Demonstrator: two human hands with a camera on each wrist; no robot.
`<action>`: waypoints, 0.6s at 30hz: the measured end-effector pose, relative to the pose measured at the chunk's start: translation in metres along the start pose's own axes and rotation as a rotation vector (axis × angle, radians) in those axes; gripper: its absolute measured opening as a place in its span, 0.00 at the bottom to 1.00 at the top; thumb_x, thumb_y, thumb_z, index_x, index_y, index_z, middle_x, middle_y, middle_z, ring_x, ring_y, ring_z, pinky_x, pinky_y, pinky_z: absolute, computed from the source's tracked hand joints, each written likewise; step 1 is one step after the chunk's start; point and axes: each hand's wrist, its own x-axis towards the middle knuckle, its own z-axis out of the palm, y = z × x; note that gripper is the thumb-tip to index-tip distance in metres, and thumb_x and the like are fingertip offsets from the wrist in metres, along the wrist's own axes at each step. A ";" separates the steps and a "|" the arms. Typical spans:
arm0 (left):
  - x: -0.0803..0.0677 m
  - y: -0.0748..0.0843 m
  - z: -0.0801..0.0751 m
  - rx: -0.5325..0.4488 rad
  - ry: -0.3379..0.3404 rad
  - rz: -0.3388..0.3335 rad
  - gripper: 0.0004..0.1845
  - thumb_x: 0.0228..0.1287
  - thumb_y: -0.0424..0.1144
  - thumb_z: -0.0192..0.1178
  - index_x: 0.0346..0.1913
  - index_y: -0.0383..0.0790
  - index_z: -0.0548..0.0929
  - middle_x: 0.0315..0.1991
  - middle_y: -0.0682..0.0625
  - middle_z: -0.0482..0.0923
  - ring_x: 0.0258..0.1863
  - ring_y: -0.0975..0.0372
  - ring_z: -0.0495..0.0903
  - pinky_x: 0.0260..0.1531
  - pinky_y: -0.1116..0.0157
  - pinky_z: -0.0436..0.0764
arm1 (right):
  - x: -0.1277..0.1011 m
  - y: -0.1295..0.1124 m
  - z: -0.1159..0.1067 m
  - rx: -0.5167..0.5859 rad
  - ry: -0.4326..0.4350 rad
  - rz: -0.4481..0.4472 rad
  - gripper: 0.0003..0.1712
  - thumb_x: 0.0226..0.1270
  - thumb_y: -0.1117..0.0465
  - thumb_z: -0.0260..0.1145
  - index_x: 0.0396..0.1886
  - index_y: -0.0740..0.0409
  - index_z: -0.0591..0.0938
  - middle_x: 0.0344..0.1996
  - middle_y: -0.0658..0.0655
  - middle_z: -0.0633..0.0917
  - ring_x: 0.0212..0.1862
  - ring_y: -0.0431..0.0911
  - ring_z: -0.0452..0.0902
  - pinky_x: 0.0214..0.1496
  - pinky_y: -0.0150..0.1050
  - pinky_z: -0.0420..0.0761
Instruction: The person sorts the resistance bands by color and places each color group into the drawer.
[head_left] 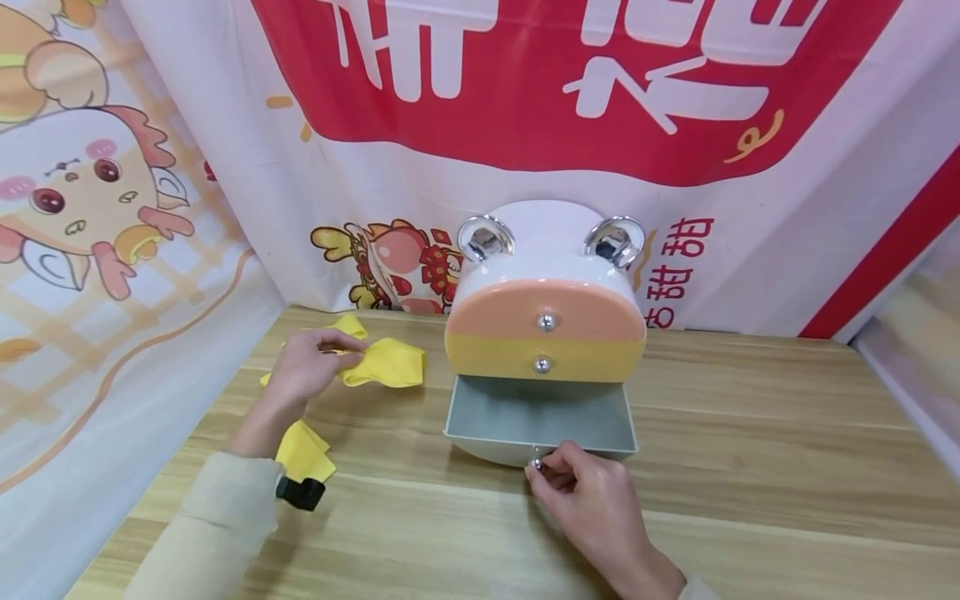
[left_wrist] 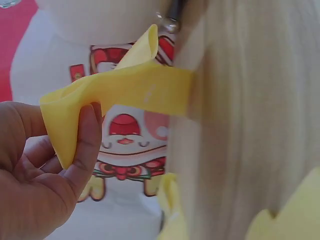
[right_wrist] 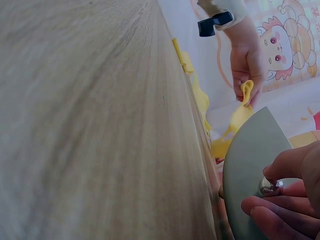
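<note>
My left hand pinches a yellow cloth between thumb and fingers, left of a small rounded drawer box. In the left wrist view the cloth hangs folded from the fingertips, its far end down by the table. The right hand pinches the silver knob of the lowest drawer, a grey-green one that is pulled out with a bare inside. The right wrist view shows thumb and fingers around that knob. Above it, the yellow drawer and orange drawer are closed.
Another yellow cloth lies by the left forearm, and more yellow cloth lies behind the left hand. Two silver ring-shaped parts top the box. Printed curtains stand behind and beside the wooden table.
</note>
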 end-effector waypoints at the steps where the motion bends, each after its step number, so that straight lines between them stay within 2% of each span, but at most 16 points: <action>1: -0.002 0.003 -0.003 -0.006 -0.004 0.003 0.11 0.65 0.40 0.63 0.47 0.42 0.86 0.52 0.45 0.82 0.50 0.55 0.76 0.43 0.64 0.76 | 0.000 0.000 0.000 -0.001 0.000 -0.001 0.14 0.49 0.57 0.78 0.21 0.39 0.79 0.18 0.34 0.82 0.22 0.23 0.72 0.25 0.23 0.77; 6: -0.012 0.023 -0.011 -0.043 -0.016 0.059 0.12 0.63 0.42 0.65 0.47 0.42 0.86 0.52 0.46 0.82 0.49 0.59 0.77 0.42 0.66 0.77 | 0.001 0.001 0.000 0.003 0.004 -0.001 0.14 0.49 0.57 0.78 0.20 0.38 0.79 0.19 0.34 0.82 0.22 0.23 0.72 0.25 0.23 0.78; 12: -0.029 0.053 -0.018 -0.072 -0.066 0.143 0.15 0.62 0.45 0.66 0.47 0.41 0.86 0.51 0.49 0.82 0.48 0.63 0.79 0.44 0.70 0.77 | 0.000 0.001 0.000 0.003 0.012 -0.012 0.13 0.49 0.58 0.78 0.21 0.39 0.79 0.18 0.34 0.82 0.22 0.23 0.72 0.25 0.23 0.78; 18: -0.042 0.080 -0.022 -0.113 -0.101 0.166 0.16 0.58 0.48 0.69 0.47 0.43 0.86 0.45 0.53 0.85 0.41 0.62 0.82 0.37 0.67 0.81 | 0.001 0.001 0.000 0.012 0.021 -0.037 0.13 0.49 0.59 0.78 0.21 0.40 0.80 0.18 0.34 0.81 0.21 0.22 0.72 0.24 0.24 0.78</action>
